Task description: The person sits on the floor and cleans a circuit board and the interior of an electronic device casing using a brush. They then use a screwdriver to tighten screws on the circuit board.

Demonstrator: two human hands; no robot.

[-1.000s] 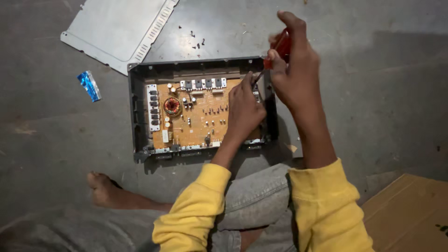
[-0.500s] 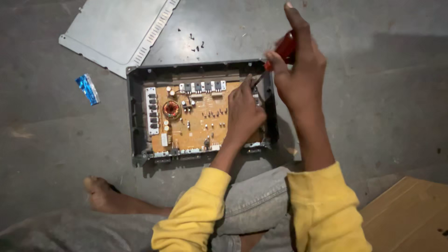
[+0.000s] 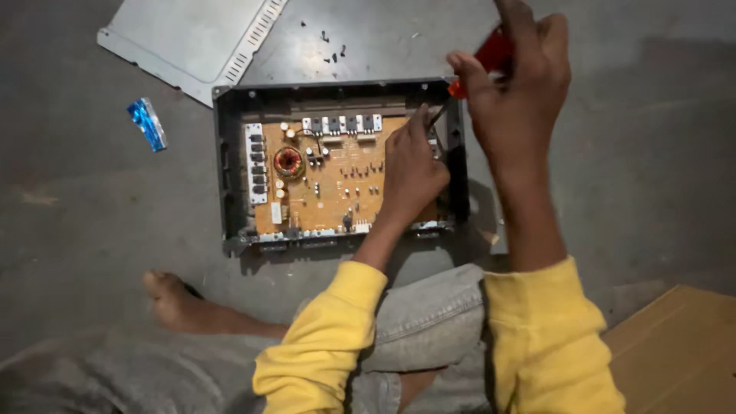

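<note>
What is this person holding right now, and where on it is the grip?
The right hand grips a red-handled screwdriver by its handle. The left hand rests on the tan circuit board, steadying the screwdriver's shaft near its tip.

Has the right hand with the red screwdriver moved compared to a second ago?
Yes. The right hand has risen slightly toward the far side, judged against the case: its wrist sits higher beside the right wall, while the red screwdriver keeps its tip at the far right corner.

Left of coil (image 3: 288, 162), board (image 3: 322, 184) lies reachable; both hands (image 3: 414, 165) (image 3: 517, 92) crowd its right end; case wall (image 3: 224, 165) rims it.
</note>
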